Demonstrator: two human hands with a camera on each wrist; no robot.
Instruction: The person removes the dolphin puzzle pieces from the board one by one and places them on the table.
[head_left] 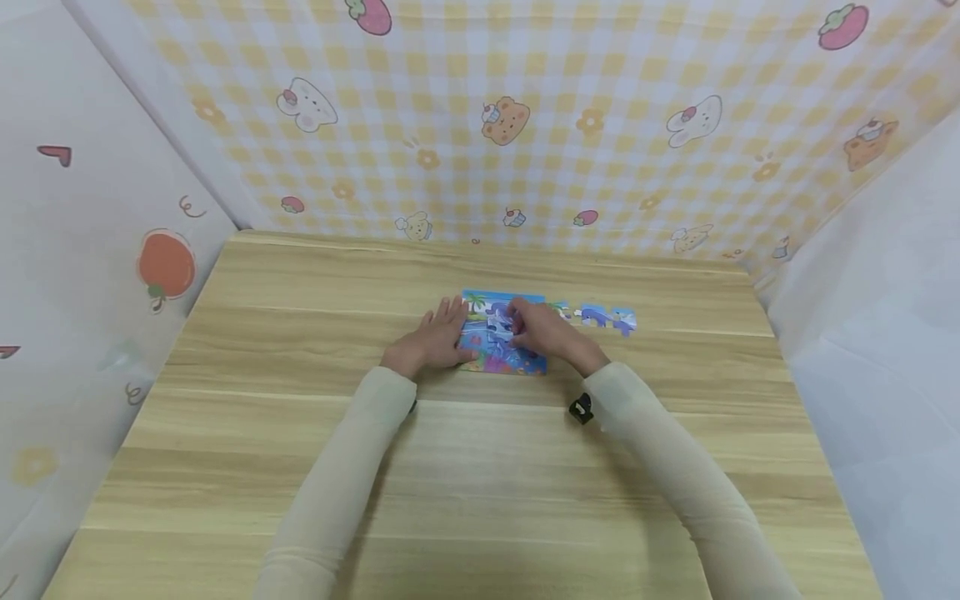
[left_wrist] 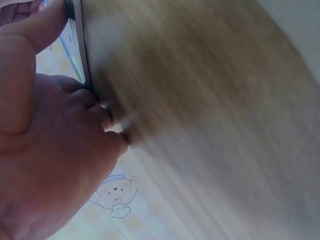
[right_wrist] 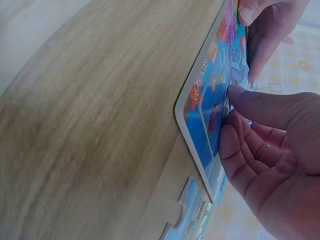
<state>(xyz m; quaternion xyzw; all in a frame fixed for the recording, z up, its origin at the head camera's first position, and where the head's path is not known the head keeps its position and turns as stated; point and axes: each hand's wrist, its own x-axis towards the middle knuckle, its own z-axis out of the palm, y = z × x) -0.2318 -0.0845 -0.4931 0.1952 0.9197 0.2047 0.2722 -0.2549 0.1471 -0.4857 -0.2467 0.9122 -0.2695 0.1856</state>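
Observation:
A jigsaw puzzle board [head_left: 474, 341] with a bright sea picture lies on the table, partly filled with pieces. My left hand [head_left: 438, 336] rests along its left side with fingers spread and pointing away, the thumb [left_wrist: 47, 25] pressing on the board's edge. Over the right half of the board, my right hand [head_left: 547, 327] has its thumb and fingertips brought together on a puzzle piece, mostly hidden by the fingers. In the right wrist view the thumb [right_wrist: 265, 107] and curled fingers meet close at the board's surface.
Loose puzzle pieces [head_left: 607, 317] with purple and blue parts lie in a row right of the board. The wooden table [head_left: 495, 483] ends at a checked cloth wall [head_left: 465, 167] behind, with pale sheets at both sides. A black wrist device [head_left: 581, 408] shows beside the right sleeve.

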